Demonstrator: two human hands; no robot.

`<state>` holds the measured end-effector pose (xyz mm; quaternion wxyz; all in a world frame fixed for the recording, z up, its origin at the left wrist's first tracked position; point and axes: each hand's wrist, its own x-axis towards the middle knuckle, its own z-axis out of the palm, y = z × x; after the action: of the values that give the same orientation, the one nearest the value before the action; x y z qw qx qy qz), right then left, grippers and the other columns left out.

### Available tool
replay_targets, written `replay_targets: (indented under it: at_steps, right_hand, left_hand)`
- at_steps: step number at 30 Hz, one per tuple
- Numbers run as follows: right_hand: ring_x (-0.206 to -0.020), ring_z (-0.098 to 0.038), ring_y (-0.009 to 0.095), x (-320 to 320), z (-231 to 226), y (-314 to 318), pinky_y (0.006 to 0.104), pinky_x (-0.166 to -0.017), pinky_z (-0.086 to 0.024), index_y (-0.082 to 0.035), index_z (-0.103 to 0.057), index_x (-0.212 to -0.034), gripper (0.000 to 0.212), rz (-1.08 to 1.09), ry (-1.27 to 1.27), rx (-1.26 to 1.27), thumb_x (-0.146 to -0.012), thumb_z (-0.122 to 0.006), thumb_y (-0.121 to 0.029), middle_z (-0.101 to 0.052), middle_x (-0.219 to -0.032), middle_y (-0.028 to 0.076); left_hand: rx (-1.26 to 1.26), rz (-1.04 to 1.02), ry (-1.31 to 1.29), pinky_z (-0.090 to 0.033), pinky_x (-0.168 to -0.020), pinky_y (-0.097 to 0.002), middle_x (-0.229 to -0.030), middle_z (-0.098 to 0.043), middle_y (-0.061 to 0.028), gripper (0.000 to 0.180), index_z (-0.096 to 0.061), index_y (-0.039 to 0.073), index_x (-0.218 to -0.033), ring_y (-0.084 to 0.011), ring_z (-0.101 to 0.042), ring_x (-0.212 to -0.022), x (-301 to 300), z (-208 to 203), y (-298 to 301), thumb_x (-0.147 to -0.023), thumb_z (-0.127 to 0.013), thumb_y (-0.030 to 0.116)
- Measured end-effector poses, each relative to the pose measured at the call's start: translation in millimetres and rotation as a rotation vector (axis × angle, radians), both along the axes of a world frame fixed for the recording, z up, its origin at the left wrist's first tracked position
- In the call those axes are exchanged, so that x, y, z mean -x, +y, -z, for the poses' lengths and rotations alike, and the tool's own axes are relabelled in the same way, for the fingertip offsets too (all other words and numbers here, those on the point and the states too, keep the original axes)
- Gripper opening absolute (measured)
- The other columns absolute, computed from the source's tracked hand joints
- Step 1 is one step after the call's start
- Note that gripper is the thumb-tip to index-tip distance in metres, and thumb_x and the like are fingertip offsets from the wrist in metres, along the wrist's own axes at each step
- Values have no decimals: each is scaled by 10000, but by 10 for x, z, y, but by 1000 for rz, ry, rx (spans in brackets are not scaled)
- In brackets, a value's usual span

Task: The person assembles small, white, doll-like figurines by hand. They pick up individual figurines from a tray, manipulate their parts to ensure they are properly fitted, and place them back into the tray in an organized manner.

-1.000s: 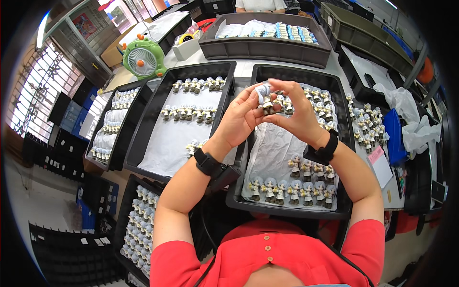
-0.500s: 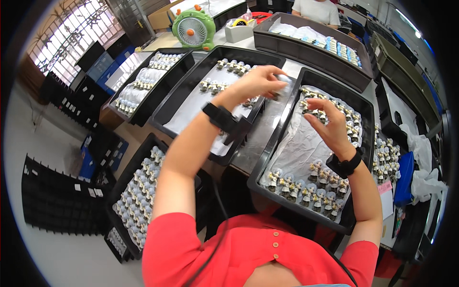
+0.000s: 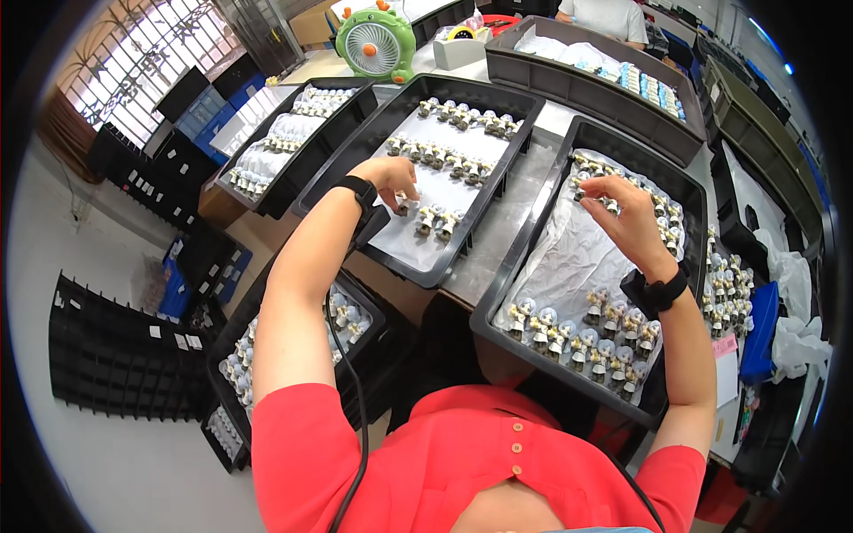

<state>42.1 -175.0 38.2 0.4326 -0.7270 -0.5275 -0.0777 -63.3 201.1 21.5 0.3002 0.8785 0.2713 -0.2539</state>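
Note:
My left hand (image 3: 389,181) is over the white-lined middle tray (image 3: 324,197), its fingers closed on a small figurine (image 3: 402,209) with a dark base. The figurine is partly hidden by the fingers. Beside it stand several like figurines (image 3: 435,220), pale-haired with yellow and dark bodies, and more rows stand farther back. My right hand (image 3: 633,218) reaches over the black right tray (image 3: 498,298). Its thumb and forefinger are bent together round a figurine (image 3: 579,193) at the left end of the far rows, mostly covered by the fingertips. A nearer group of figurines (image 3: 582,345) stands at this tray's front.
Another tray of figurines (image 3: 283,145) lies at the far left, and a fuller one (image 3: 351,324) is below my left arm. A green fan (image 3: 369,46) and a brown crate (image 3: 577,89) stand at the back. A person (image 3: 609,19) sits behind the crate.
My left hand has moved left and nearer, from the gap between the trays to the middle tray's near row. My right hand's fingers have closed toward the far figurines.

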Motion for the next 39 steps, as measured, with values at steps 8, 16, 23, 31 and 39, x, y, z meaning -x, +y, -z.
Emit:
replay_targets:
  at_steps: [8,16,23,31,39]
  right_hand:
    - [-696,-644,250,-82,105,-174,316,-654,-506,22,-625,-932,280,-65,177,662,-737,-694,-166,-662,-769,135]
    - [-782,-624,320,197,262,-100,393,-657,-489,-31,-600,-864,449,-112,34,1252,-532,-767,-282,-641,-781,154]
    - [-764,-589,204,72,-50,-112,311,-674,-485,-56,-549,-1113,518,-19,188,374,-640,-747,-133,-595,-853,93]
    - [-941,-606,193,-25,-97,-68,325,-870,-495,-108,-427,-1305,708,28,85,-244,-679,-755,-58,-609,-988,79]
    - [-1026,-582,216,-9,-84,-48,343,-909,-475,-110,-386,-1339,822,-16,104,-236,-638,-813,-150,-578,-1096,99]
  left_hand:
    - [47,89,54,-550,-621,-299,-1085,-576,-212,372,-485,-7,-1116,-245,-682,-671,-75,92,-174,-783,-628,77]
    - [9,33,-292,-503,-695,-305,-1018,-612,-66,400,-537,78,-1175,-165,-625,-831,-262,-138,-259,-844,-621,286]
    - [720,121,-764,-438,-841,-323,-1157,-521,-51,393,-499,133,-1225,-142,-550,-1006,-380,-526,-1522,-889,-585,318]
    - [1305,78,-627,-495,-817,-306,-1139,-512,-39,463,-355,102,-1338,-152,-607,-942,-487,-244,-1997,-948,-491,310]
    - [1367,117,-670,-522,-814,-337,-1127,-572,-88,477,-361,85,-1334,-191,-618,-969,-436,-172,-2036,-918,-554,218]
